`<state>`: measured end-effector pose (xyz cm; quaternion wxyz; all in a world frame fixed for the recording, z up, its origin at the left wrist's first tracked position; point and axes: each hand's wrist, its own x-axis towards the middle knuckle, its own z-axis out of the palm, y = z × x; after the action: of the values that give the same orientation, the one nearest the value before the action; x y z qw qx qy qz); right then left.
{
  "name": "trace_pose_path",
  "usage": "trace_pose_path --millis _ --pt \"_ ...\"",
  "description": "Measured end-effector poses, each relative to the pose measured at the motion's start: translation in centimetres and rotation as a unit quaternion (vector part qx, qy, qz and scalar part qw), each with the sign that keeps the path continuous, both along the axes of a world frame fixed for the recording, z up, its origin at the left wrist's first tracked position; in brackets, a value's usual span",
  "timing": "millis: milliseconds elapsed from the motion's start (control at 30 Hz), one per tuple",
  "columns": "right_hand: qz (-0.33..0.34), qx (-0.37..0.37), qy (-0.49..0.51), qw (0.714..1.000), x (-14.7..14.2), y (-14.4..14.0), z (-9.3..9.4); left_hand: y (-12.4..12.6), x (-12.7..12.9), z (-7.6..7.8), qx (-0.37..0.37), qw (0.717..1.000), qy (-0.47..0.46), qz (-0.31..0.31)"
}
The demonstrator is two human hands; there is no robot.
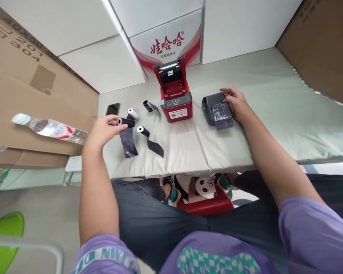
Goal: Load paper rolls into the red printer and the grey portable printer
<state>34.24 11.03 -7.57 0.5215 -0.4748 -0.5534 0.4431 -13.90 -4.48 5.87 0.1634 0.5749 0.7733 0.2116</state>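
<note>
My left hand (100, 131) pinches a black ribbon roll (126, 122), its loose dark strip trailing toward the table's front edge. Just behind it lies a white roll (133, 113). Two more black rolls are close by: one roll (143, 131) with an unrolled tail, and a smaller roll (147, 105) farther back. On the right, my right hand (236, 102) grips the right side of a small black portable printer (210, 109), from which a dark printed strip (223, 116) hangs out. Between the hands stands a red label printer (176, 102) with its lid raised.
A dark phone-like slab (113, 109) lies at the back left of the covered table (188, 152). A clear water bottle (50, 128) leans by a cardboard box (23, 76). White boxes (165, 42) line the back; another cardboard box (322, 45) bounds the right.
</note>
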Motion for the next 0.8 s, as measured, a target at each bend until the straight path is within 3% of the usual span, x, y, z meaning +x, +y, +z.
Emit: trace_pose_path --millis 200,367,467,667,800 --pt "0.007 -0.004 0.005 1.0 0.1 0.0 0.1 2.0 1.6 -1.8 -0.013 0.987 0.159 0.009" --pt "0.004 0.017 -0.01 1.0 0.2 0.2 -0.2 3.3 2.1 -3.1 -0.079 0.968 0.227 -0.067" --pt "0.003 0.019 0.0 1.0 0.1 0.3 -0.4 3.6 2.1 -2.9 -0.078 0.962 0.248 -0.087" --pt "-0.002 0.011 0.014 1.0 0.0 0.3 -0.4 6.0 4.0 -2.3 0.038 0.97 0.228 -0.081" --pt "0.0 0.007 0.02 1.0 0.1 0.2 -0.4 8.2 5.7 -1.6 -0.004 0.961 0.25 -0.123"
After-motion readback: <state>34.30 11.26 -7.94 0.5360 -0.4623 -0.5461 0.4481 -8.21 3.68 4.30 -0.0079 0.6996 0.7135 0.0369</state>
